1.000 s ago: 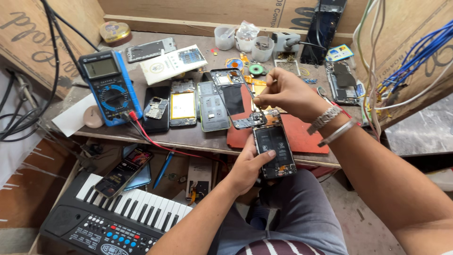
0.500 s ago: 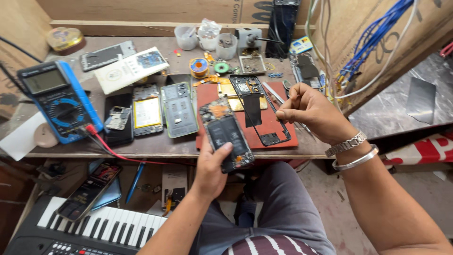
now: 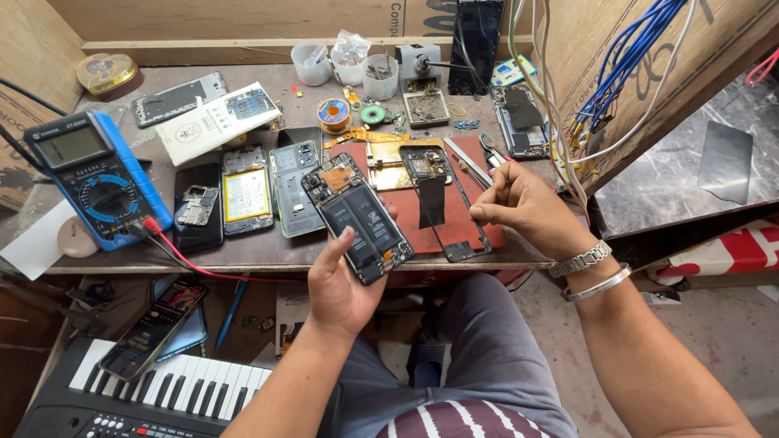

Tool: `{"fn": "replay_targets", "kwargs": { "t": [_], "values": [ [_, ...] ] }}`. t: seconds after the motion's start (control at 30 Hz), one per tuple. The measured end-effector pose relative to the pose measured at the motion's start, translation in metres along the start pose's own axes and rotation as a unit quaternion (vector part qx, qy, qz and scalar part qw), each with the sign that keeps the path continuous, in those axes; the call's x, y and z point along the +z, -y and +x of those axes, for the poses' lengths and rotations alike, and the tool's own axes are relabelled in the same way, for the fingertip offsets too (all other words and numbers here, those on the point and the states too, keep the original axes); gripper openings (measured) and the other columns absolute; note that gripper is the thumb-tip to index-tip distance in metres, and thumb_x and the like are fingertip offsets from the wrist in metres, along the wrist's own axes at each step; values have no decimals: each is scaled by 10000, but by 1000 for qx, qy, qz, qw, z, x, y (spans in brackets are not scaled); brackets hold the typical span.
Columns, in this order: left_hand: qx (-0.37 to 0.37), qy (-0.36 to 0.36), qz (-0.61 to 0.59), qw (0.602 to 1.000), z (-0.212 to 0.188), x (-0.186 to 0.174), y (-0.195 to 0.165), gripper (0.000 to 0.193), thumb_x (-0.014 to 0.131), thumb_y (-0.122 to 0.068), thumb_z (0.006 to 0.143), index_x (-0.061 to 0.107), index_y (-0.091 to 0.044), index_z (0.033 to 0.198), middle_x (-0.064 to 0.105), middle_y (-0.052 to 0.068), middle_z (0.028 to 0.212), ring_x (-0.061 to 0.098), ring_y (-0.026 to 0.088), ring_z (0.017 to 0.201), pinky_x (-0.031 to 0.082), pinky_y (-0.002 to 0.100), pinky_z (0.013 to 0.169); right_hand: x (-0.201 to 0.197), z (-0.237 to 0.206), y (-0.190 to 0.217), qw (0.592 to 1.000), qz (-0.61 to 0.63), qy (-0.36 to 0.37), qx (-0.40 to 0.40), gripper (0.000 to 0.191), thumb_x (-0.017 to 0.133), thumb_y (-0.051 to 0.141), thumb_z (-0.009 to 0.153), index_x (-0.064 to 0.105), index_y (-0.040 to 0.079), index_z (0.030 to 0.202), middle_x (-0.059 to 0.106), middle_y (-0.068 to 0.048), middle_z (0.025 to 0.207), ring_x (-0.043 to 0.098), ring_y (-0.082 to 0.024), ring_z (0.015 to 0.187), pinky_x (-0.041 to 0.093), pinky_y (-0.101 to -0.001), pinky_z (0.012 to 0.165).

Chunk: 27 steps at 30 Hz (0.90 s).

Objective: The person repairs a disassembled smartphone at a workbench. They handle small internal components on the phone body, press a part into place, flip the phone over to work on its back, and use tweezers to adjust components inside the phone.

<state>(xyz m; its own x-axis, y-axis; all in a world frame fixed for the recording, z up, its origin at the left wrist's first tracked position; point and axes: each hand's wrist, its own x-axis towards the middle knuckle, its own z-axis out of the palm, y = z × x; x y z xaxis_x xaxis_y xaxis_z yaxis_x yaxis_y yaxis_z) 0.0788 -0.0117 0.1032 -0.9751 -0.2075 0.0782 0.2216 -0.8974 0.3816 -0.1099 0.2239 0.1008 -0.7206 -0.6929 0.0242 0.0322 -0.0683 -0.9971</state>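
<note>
My left hand (image 3: 337, 288) holds an opened phone (image 3: 357, 217) with its back off, battery and boards showing, tilted over the bench's front edge. My right hand (image 3: 523, 207) hovers to the right over the red work mat (image 3: 479, 212), fingers pinched together; a thin metal tool (image 3: 469, 161) seems to stick out of the pinch. On the mat lies a phone frame (image 3: 438, 201) with a black strip across it. Metal bracelets circle my right wrist.
A blue multimeter (image 3: 93, 174) with a red lead sits at the left. Several dismantled phones (image 3: 243, 195) lie mid-bench. Small cups (image 3: 349, 69), solder spool (image 3: 333, 113) and parts stand at the back. Blue wires (image 3: 625, 73) hang at the right. A keyboard (image 3: 162, 389) sits below.
My left hand has raised and turned the opened phone leftward, away from the mat. My right hand drew back from the phone to the right side of the mat.
</note>
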Motion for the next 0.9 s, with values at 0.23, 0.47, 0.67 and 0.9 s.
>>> {"fn": "replay_targets", "kwargs": {
  "t": [0.23, 0.47, 0.67, 0.9],
  "values": [
    [59, 13, 149, 987, 31, 11, -7, 567, 711, -252, 954, 453, -121, 1441, 607, 113, 1376, 606, 235, 1276, 535, 397, 1040, 2, -2, 6, 999, 6, 53, -5, 362, 734, -3, 885, 400, 107, 971, 718, -97, 911, 685, -130, 860, 550, -276, 790],
    [29, 41, 174, 983, 49, 22, -4, 700, 795, -350, 909, 465, -48, 1447, 655, 119, 1315, 687, 196, 1124, 586, 391, 948, 12, -2, 12, 994, 1, 112, 3, 361, 735, 6, 903, 392, 108, 949, 709, -71, 891, 681, -124, 869, 553, -277, 797],
    [51, 75, 185, 979, 51, 26, -1, 698, 816, -345, 913, 484, -16, 1431, 658, 161, 1285, 690, 213, 1108, 593, 380, 923, 14, -1, 9, 993, -6, 114, 6, 323, 743, 36, 899, 435, 98, 972, 700, -45, 892, 677, -103, 869, 560, -263, 799],
    [59, 55, 127, 989, 61, 18, -5, 694, 804, -339, 915, 492, -7, 1439, 639, 132, 1326, 641, 226, 1208, 539, 393, 1037, 29, -7, -11, 993, 107, 15, 43, 230, 720, 217, 1004, 575, 65, 1095, 668, -48, 950, 577, -129, 791, 477, -261, 699]
  ]
}}
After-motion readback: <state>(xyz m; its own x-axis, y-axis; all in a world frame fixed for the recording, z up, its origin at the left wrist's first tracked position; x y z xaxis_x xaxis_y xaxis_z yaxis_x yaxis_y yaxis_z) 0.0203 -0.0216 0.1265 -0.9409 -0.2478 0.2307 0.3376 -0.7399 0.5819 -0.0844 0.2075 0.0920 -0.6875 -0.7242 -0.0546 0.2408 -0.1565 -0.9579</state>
